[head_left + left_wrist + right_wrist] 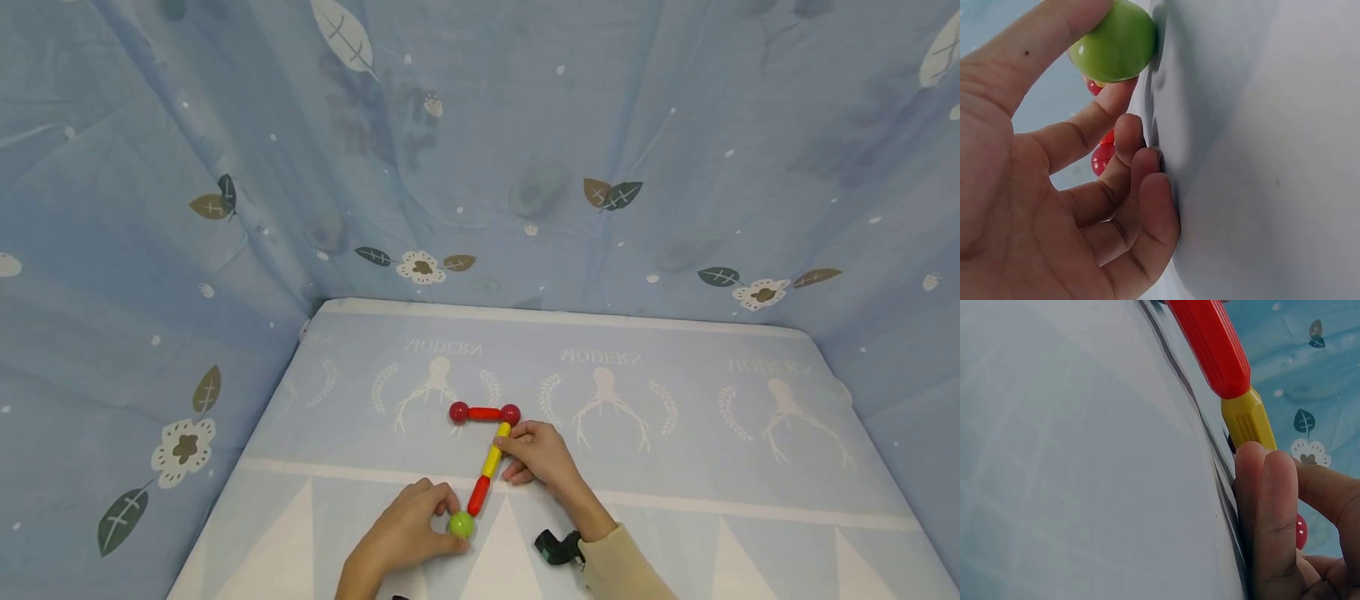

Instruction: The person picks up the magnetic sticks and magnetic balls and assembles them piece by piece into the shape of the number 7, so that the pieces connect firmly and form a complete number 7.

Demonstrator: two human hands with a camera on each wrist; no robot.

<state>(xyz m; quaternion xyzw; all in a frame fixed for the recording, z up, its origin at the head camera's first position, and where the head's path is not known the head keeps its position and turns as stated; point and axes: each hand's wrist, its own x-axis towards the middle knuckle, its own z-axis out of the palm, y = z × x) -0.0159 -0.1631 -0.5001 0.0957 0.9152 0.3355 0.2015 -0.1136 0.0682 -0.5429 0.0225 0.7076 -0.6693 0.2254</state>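
Observation:
My left hand pinches a glossy green ball between thumb and index finger, low on the table; its other fingers curl beside the cloth in the left wrist view. The ball sits at the near end of a red rod, whose far end meets a yellow rod. My right hand holds the yellow rod between thumb and fingers near its far end. That end meets a dark red ball. From there another red rod runs left to a second dark red ball.
A pale patterned cloth covers the table. Blue fabric with leaves and flowers hangs behind it and along both sides. A small black device juts out at the right wrist, beside a beige sleeve.

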